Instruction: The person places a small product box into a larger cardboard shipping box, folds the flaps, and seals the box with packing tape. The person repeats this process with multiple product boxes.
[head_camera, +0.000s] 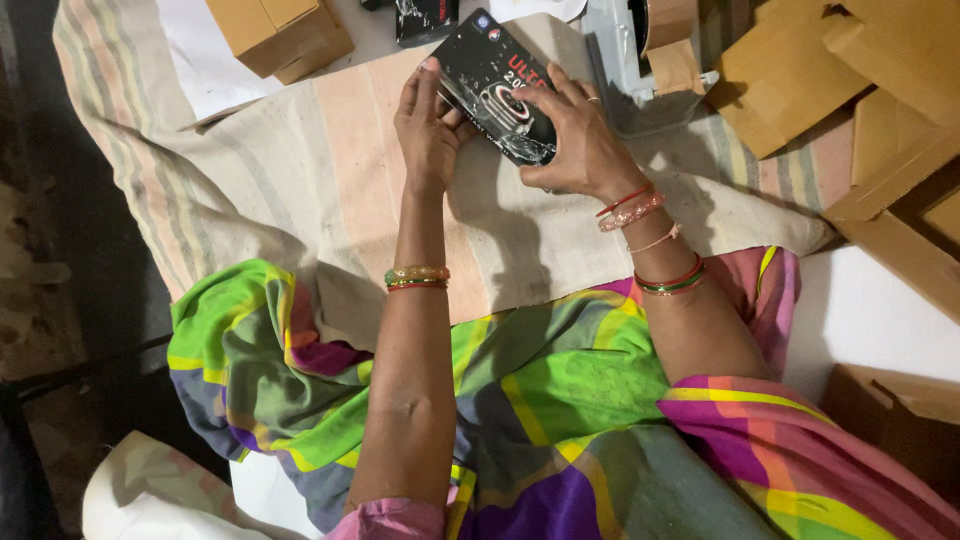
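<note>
Both hands, left hand (428, 125) and right hand (580, 145), grasping black glossy product box (497, 88) over striped cloth (300, 170). Light, stiff, likely slick (hold edges, not faces).

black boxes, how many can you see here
2. One black box is held between the left hand and right hand over the striped cloth. Another black box lies at the top edge, cut off. More may be hidden.
</note>
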